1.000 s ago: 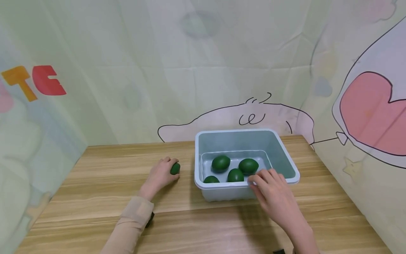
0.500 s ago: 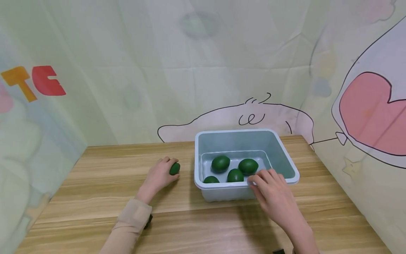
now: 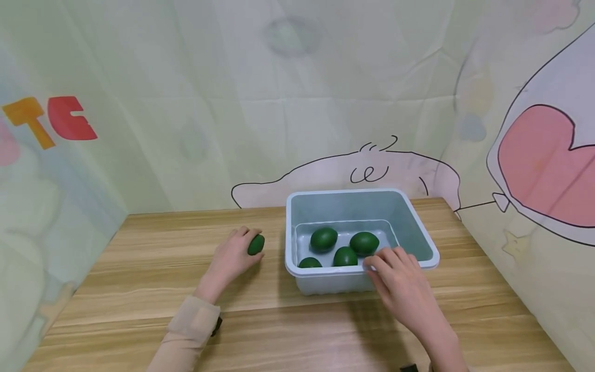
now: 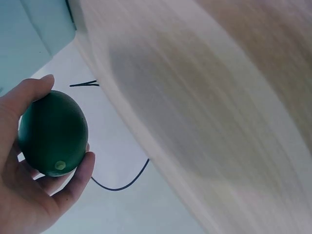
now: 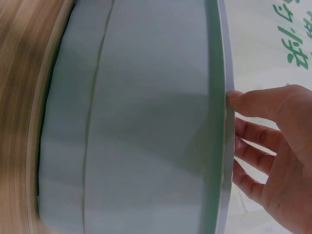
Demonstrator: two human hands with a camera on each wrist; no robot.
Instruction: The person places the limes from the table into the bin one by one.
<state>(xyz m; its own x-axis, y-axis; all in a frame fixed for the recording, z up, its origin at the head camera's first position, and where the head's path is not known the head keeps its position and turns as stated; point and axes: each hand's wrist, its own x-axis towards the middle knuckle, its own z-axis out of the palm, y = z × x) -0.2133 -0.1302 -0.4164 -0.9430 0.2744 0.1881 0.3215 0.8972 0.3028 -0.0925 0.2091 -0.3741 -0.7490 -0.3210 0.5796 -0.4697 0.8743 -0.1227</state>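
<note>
My left hand (image 3: 234, 256) grips a dark green avocado (image 3: 256, 245) on the left of the tub, thumb on one side and fingers on the other. In the left wrist view a pale stem spot shows on the avocado (image 4: 54, 134). The pale blue plastic tub (image 3: 362, 272) stands on the table, and several similar avocados (image 3: 324, 239) lie inside it. At the tub's near right rim, my right hand (image 3: 404, 284) pinches the edge between thumb and fingers. In the right wrist view this rim (image 5: 226, 146) runs between them, with the tub's outer wall facing the camera.
A wood-grain table (image 3: 153, 258) carries everything. Behind it hangs a pale printed cloth (image 3: 209, 129), close to the table's back edge. The cloth also runs along the right side, with a balloon drawing on it.
My left hand, with the avocado in its grip, has shifted very slightly away from me. The right hand and the tub stay put.
</note>
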